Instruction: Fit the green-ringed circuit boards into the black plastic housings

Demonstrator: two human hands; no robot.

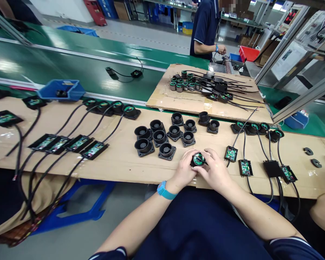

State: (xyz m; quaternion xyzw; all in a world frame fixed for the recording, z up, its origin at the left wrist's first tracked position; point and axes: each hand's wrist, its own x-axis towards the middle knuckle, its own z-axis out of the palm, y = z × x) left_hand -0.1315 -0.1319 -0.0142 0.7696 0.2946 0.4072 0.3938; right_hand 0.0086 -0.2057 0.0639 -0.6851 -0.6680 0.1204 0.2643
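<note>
At the far left of the cluster of 9 open-topped black housings (160,136), 2 boxes with circuit boards (5,117) lie on the cardboard (119,153). Closer in, but well behind-left of the cluster, a blue bin (78,92) holds small black parts (61,93). Left of the cluster, 4 boxes with green boards (78,143) sit side by side, and black cables lead from them to 4 round units (117,107) behind-left of it.

The left hand (184,168), a blue band (166,191) on its wrist, is just front-right of the cluster, its fingers curled around the left side of a round black unit with a green board (197,159). Behind-right of the cluster, a raised cardboard sheet (162,95) bears more round parts and cabled boxes. The right hand (214,167), farther right of the cluster, closes thumb and fingers on the same unit's right side. Well right of the cluster, 4 cabled boxes (245,168) lie before 4 round units, then 2 dark rings (316,165).
</note>
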